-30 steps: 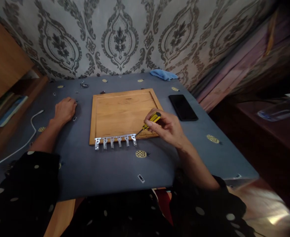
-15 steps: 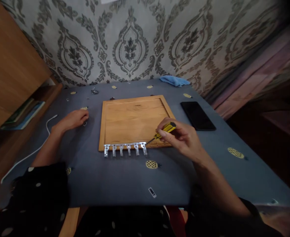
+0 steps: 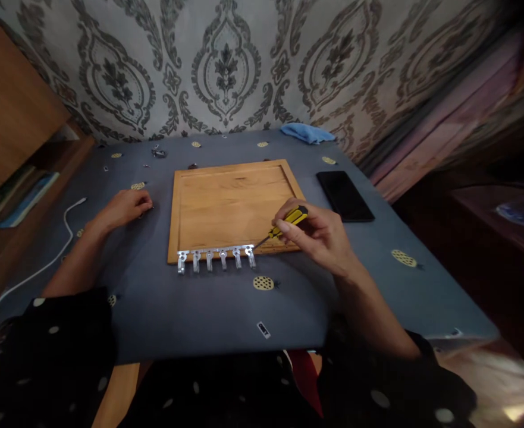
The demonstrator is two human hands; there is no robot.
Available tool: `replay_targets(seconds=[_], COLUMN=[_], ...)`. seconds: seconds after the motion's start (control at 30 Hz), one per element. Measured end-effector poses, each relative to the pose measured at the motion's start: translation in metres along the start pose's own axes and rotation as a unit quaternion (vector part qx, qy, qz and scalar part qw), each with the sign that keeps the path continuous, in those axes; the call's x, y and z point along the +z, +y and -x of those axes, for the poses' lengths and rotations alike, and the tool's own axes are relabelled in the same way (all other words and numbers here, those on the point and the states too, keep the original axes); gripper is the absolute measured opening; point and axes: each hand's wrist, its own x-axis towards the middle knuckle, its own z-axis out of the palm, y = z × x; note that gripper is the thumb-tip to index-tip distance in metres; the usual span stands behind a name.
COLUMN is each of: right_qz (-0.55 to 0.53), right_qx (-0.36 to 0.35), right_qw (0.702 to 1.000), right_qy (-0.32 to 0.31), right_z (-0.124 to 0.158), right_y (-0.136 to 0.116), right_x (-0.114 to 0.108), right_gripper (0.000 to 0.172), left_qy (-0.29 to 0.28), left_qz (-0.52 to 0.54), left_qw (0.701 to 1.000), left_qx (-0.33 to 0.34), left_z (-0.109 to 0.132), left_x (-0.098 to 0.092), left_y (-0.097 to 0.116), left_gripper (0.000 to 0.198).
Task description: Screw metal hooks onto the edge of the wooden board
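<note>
A wooden board (image 3: pixel 230 202) lies flat in the middle of the grey-blue tablecloth. A metal hook rail (image 3: pixel 216 257) with several hooks lies along the board's near edge. My right hand (image 3: pixel 319 235) is closed round a yellow-and-black screwdriver (image 3: pixel 286 221), whose tip points at the rail's right end. My left hand (image 3: pixel 125 206) rests on the cloth left of the board, fingers curled over something small that I cannot make out.
A black phone (image 3: pixel 344 195) lies right of the board. A blue cloth (image 3: pixel 307 132) sits at the far edge by the wall. Small metal parts (image 3: pixel 158 153) are scattered at the far left. A white cable (image 3: pixel 68 223) runs along the left. Shelf with books (image 3: pixel 9 193) at left.
The head camera has shifted, so the whole scene slid in the view. My left hand has curled its fingers more on the cloth. My right hand keeps the screwdriver at the rail's right end.
</note>
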Motion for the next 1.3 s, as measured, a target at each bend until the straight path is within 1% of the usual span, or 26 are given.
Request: replay_targets(seconds=[0.23,0.37,0.47,0.6,0.73,0.9,1.0,1.1,1.3], right_qz=[-0.005,-0.003,0.000,0.005,0.008,0.008,0.009,0.015,0.016], right_qx=[0.019,0.020,0.017,0.017,0.018,0.014,0.015,0.005,0.003], right_qw=[1.000,1.000,1.000,1.000,1.000,1.000,1.000,1.000,1.000], right_qy=[0.005,0.005,0.005,0.008,0.010,0.012,0.014,0.012,0.012], right_z=[0.000,0.000,0.000,0.000,0.000,0.000,0.000,0.000,0.000], right_y=[-0.003,-0.003,-0.003,-0.003,-0.004,-0.005,-0.005,-0.005,-0.006], right_x=[0.001,0.001,0.001,0.001,0.001,0.001,0.001,0.001,0.001], right_gripper=[0.030,0.031,0.029,0.030,0.029,0.026,0.029,0.029,0.023], left_qy=[0.018,0.002,-0.008,-0.018,-0.011,-0.023,-0.020,-0.012,-0.015], left_qz=[0.002,0.063,0.093,0.123,0.125,0.129,0.137,0.137,0.134], left_qw=[1.000,0.998,0.994,0.983,0.971,0.956,0.949,0.947,0.947], left_qx=[-0.021,0.021,0.063,0.135,0.205,0.261,0.284,0.290,0.293], left_z=[0.005,0.011,0.017,0.024,0.027,0.028,0.027,0.027,0.026], left_x=[0.002,-0.005,-0.010,-0.012,-0.006,0.005,0.011,0.015,0.019], left_y=[0.002,0.009,0.023,0.053,0.080,0.101,0.107,0.109,0.109], left_gripper=[0.013,0.017,0.025,0.032,0.030,0.025,0.022,0.020,0.019])
